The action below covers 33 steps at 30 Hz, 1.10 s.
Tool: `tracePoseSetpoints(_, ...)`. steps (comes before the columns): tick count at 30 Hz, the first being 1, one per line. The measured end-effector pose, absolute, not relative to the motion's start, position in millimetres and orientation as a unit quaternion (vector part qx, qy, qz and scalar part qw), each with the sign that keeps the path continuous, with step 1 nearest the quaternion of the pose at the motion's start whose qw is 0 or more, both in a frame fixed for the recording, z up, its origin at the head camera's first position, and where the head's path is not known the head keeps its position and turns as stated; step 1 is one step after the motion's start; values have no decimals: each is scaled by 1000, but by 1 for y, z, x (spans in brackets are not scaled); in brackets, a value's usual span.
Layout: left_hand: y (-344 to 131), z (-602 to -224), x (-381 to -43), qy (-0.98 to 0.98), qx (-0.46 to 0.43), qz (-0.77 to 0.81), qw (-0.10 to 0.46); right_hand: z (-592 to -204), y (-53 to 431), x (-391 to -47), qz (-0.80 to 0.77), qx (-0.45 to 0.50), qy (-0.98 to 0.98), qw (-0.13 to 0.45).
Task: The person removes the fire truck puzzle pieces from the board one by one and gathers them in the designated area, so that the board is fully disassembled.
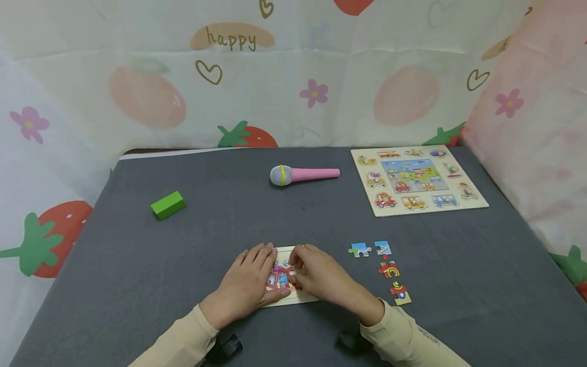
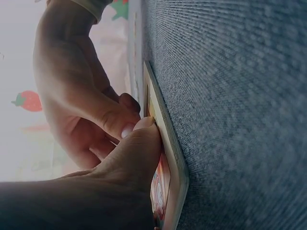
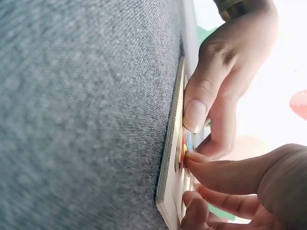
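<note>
A small jigsaw puzzle board (image 1: 298, 299) with a pale frame lies near the front of the table, with a red and blue picture partly filling it. My left hand (image 1: 247, 280) rests on its left side, fingers extended and thumb along the lower part. Over the right side of the board, my right hand (image 1: 323, 272) has curled fingers and pinches a red and yellow puzzle piece (image 3: 181, 152), which sits tilted at the board's surface. The fingers hide much of this piece. In the left wrist view, both thumbs come close together above the board.
Several loose jigsaw pieces (image 1: 389, 269) lie right of the board. A pink toy microphone (image 1: 315, 174) lies farther back, a green block (image 1: 168, 205) at the left. At the back right is a wooden vehicle puzzle (image 1: 367, 178). Printed curtains (image 1: 284, 102) border the table.
</note>
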<state>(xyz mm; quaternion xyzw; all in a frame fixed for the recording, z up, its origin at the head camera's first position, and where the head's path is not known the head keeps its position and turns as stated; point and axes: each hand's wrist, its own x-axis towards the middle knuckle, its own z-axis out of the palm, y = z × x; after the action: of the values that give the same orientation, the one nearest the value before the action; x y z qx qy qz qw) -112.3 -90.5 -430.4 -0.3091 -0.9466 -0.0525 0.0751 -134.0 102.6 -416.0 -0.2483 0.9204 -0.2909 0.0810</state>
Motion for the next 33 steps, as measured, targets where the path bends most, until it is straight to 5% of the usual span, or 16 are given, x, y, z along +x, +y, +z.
tracePoseSetpoints(10,-90,-427,-112,-950,-302,-58,48,-412,104,-135,-354,-221,901,119)
tracePoseSetpoints(17,-91,-436,-114,-940,-318,-56,107,-404,117,-136,-377,-188,899,120)
tracePoseSetpoints(25,-89,-432,-113,-951,-297,-59,56,-392,174,-139,-363,-146,913,118)
tracePoseSetpoints(33,-90,-434,-113,-940,-317,-49,118,-388,231,-136,-346,-114,920,144)
